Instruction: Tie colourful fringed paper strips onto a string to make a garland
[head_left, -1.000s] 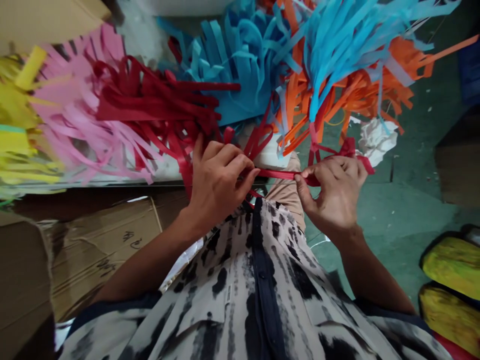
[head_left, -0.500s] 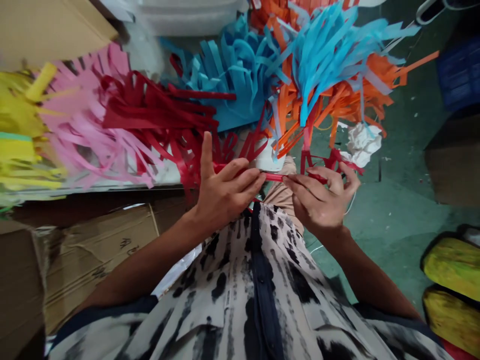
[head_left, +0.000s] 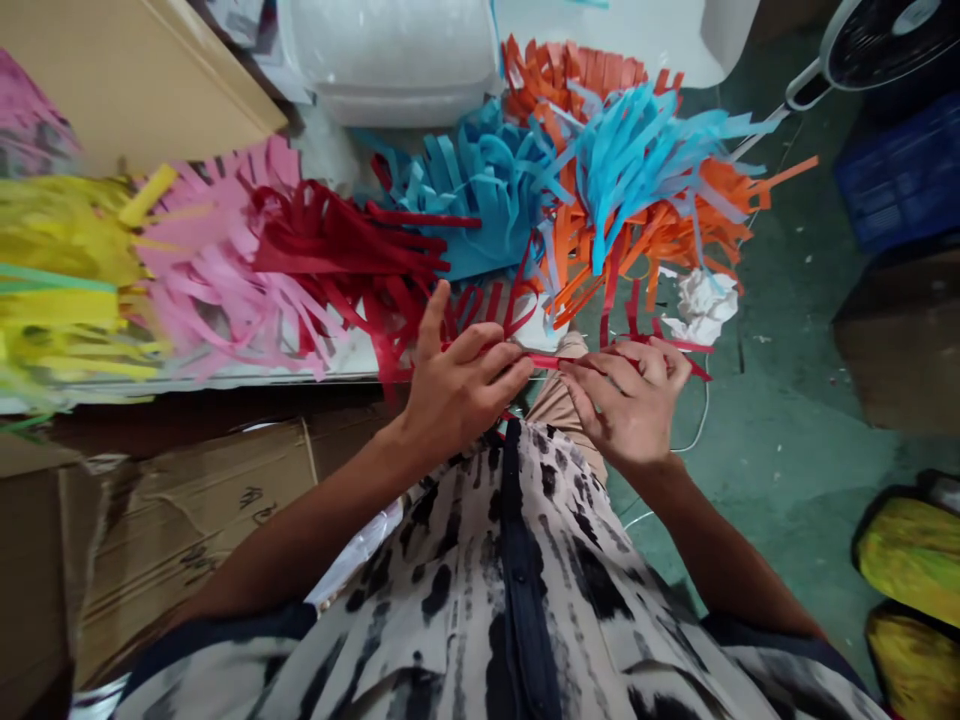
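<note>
Stretched between my hands in front of my shirt is a red fringed paper strip (head_left: pixel 546 361), its narrow band rolled or folded thin. My left hand (head_left: pixel 466 377) closes on it with fingers and thumb, the index finger sticking up. On the other side my right hand (head_left: pixel 634 398) pinches the band, fingers bent over it, with loose red ends hanging past them. Beyond my left hand lies a pile of dark red fringed tissue paper (head_left: pixel 337 235). Blue fringe (head_left: pixel 480 200) sits behind it, and light blue fringe (head_left: pixel 630 150) rests over orange fringe (head_left: pixel 675 230).
Pink fringe (head_left: pixel 217 260) and yellow fringe (head_left: pixel 67 250) cover the table's left part. A white plastic container (head_left: pixel 390 60) stands at the back. Crumpled white paper (head_left: pixel 705 305) is right of my hands. Cardboard boxes (head_left: pixel 202 510) lie below left; a fan (head_left: pixel 885 45) is far right.
My right hand has shifted slightly left and its fingers have drawn down onto the red strip. My left hand keeps its grip. The camera view has tilted up, showing more of the table's back.
</note>
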